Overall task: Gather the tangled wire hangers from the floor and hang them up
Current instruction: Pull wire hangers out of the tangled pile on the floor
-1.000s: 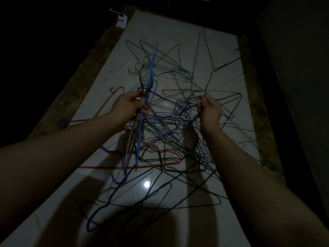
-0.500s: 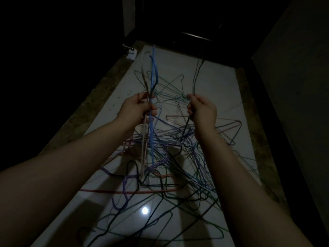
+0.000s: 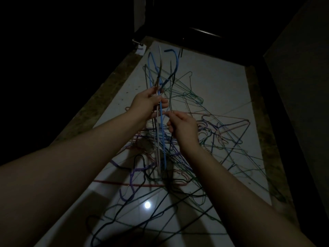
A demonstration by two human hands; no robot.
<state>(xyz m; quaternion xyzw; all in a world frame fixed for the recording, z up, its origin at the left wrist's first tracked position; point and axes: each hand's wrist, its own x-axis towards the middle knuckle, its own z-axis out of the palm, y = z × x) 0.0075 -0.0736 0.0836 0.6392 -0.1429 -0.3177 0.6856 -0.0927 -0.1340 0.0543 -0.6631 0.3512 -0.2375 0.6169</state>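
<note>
- Two hands work close together above the middle of the floor, seen in the single head view.
- Left hand point(image 3: 147, 104) is curled round a bundle point(image 3: 161, 118) of hangers. It holds them upright with the hooks on top, probably to keep the gathered ones clear of the tangle and lined up for hanging.
- Right hand point(image 3: 183, 125) pinches a thin wire just beside the bundle. Whether it is adding the wire or working it free cannot be told.
- Lower ends of the bundle reach down into the heap point(image 3: 210, 138). The heap sprawls over the floor point(image 3: 219, 86) from the near edge past the middle, thickest toward the right edge.
- Most hangers lie on the floor, so gathering looks to be at an early stage.
- Room is tight: the pale floor is a narrow strip with a mottled border point(image 3: 99, 104) along its long edges and a wall point(image 3: 299, 86) close on the right.
- Bare floor shows only toward the far edge.
- Straight up looks the freest way to lift, since a sideways pull would likely drag the heap along.
</note>
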